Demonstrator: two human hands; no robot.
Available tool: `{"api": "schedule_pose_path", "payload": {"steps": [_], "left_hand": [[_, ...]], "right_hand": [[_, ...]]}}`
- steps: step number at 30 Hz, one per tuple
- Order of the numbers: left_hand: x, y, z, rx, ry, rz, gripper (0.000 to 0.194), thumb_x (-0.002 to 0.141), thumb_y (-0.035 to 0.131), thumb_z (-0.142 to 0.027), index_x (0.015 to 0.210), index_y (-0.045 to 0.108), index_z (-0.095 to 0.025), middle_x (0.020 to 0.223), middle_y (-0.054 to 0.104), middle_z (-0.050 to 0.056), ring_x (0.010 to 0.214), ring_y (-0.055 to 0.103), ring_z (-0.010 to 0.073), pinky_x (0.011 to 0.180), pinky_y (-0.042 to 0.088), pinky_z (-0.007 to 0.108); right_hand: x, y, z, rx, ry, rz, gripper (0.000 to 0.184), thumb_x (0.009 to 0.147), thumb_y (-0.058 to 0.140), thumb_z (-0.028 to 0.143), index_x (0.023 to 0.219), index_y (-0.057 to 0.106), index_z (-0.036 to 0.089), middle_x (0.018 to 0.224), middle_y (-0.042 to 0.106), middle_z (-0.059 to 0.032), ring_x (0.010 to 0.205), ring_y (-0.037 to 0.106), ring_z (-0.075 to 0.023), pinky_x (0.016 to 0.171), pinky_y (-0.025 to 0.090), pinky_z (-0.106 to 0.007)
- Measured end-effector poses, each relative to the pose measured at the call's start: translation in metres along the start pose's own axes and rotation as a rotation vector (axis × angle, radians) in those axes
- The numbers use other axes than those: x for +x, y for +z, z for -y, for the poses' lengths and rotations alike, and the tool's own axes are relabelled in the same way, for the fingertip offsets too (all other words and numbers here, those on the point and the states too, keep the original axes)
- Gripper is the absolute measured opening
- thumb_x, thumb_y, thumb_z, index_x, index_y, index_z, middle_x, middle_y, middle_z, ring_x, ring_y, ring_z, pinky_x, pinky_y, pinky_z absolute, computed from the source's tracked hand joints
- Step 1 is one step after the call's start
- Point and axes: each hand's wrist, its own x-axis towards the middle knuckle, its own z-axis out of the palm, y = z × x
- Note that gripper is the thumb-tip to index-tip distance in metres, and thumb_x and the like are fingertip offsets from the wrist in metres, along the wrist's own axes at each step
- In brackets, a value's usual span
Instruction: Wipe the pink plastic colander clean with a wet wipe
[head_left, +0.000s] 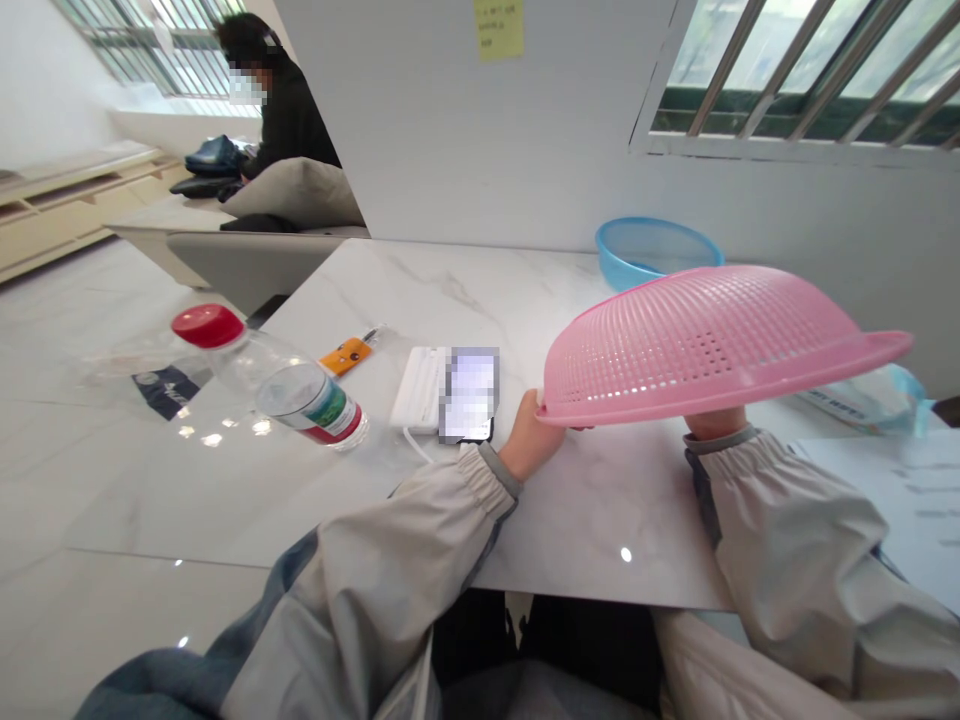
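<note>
A pink plastic colander hangs upside down above the white marble table, tilted with its rim lower on the left. My left hand holds its left rim, and my right hand holds the underside at the right. The colander hides most fingers of both hands. Left of my left hand, a phone with a blurred screen lies on a white power bank. A clear water bottle with a red cap lies on its side farther left.
A blue plastic basin stands behind the colander by the wall. An orange tag, a plastic bag and papers lie on the table. A seated person is at the far left beyond the table.
</note>
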Motion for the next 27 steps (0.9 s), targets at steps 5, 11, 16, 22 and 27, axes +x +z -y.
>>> {"api": "schedule_pose_path", "payload": {"steps": [5,11,16,22,27], "left_hand": [[-0.001,0.003,-0.009,-0.039,-0.044,0.002,0.029,0.087,0.066,-0.037,0.089,0.079,-0.011,0.079,0.079,0.011,0.073,0.078,0.0212,0.07,0.064,0.031],[0.0,0.006,-0.006,-0.093,-0.109,-0.012,0.03,0.086,0.069,-0.039,0.091,0.078,-0.011,0.081,0.079,0.012,0.074,0.079,0.0213,0.07,0.065,0.031],[0.0,0.005,-0.009,-0.095,-0.084,-0.007,0.033,0.088,0.068,-0.041,0.094,0.078,-0.01,0.08,0.079,0.012,0.075,0.079,0.0219,0.071,0.066,0.032],[0.0,0.006,-0.007,-0.168,-0.135,0.02,0.035,0.093,0.07,-0.045,0.097,0.075,-0.01,0.084,0.079,0.013,0.073,0.079,0.0211,0.07,0.065,0.031],[-0.001,0.01,-0.007,-0.231,-0.219,0.045,0.046,0.098,0.07,-0.056,0.099,0.073,-0.01,0.089,0.081,0.015,0.072,0.079,0.0195,0.074,0.065,0.032]], "right_hand": [[-0.002,0.018,0.003,0.217,-0.053,-0.085,0.042,0.081,0.08,0.065,0.106,0.076,0.032,0.131,0.075,-0.0027,0.131,0.068,-0.0258,0.119,0.054,-0.05],[-0.001,0.023,0.004,0.171,-0.014,-0.068,0.047,0.076,0.086,0.066,0.106,0.078,0.031,0.12,0.076,-0.0016,0.12,0.071,-0.0248,0.111,0.059,-0.047],[-0.003,0.024,0.007,0.22,0.018,-0.062,0.048,0.071,0.089,0.069,0.1,0.078,0.032,0.119,0.077,0.0012,0.123,0.07,-0.0257,0.109,0.059,-0.046],[-0.005,0.025,0.002,0.203,0.081,0.011,0.041,0.082,0.085,0.06,0.109,0.078,0.03,0.127,0.077,-0.0023,0.126,0.069,-0.0265,0.105,0.061,-0.046],[-0.01,0.02,-0.004,0.14,0.294,0.102,0.036,0.09,0.08,0.056,0.117,0.077,0.033,0.135,0.076,-0.0001,0.133,0.068,-0.0252,0.102,0.063,-0.043]]}}
